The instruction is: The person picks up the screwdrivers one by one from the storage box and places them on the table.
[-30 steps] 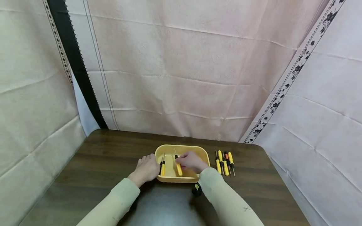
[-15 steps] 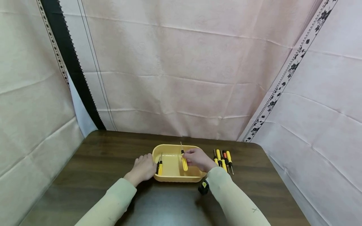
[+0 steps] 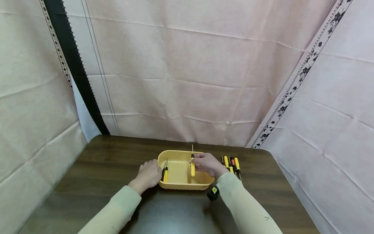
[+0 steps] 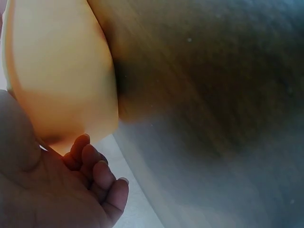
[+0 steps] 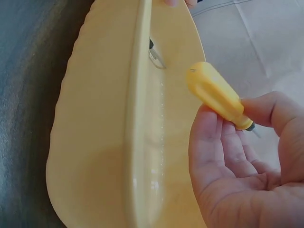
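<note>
My right hand (image 3: 207, 163) pinches a screwdriver (image 3: 193, 167) with a yellow handle between thumb and fingers, above the right half of a yellow plastic tray (image 3: 187, 187). Its thin shaft points toward the far side. In the right wrist view the handle (image 5: 216, 92) fills the pinch, butt end toward the tray. My left hand (image 3: 147, 175) holds the tray's left end; the left wrist view has its curled fingers (image 4: 102, 175) against the outer wall. Inside the tray at the left lies another yellow-handled screwdriver (image 3: 165, 175), with a black handle (image 3: 162, 174) beside it, partly hidden by the hand.
Several screwdrivers (image 3: 231, 165), mostly yellow with one red and black, lie side by side right of the tray, partly behind the right hand. Black gear (image 3: 213, 193) sits under the right wrist. Pale cloth (image 3: 187, 81) hangs behind the dark wooden table (image 3: 117, 162).
My right hand has lifted the screwdriver up from inside the tray and moved it a little to the right, turning it more upright in view. The left hand stays on the tray's end.
</note>
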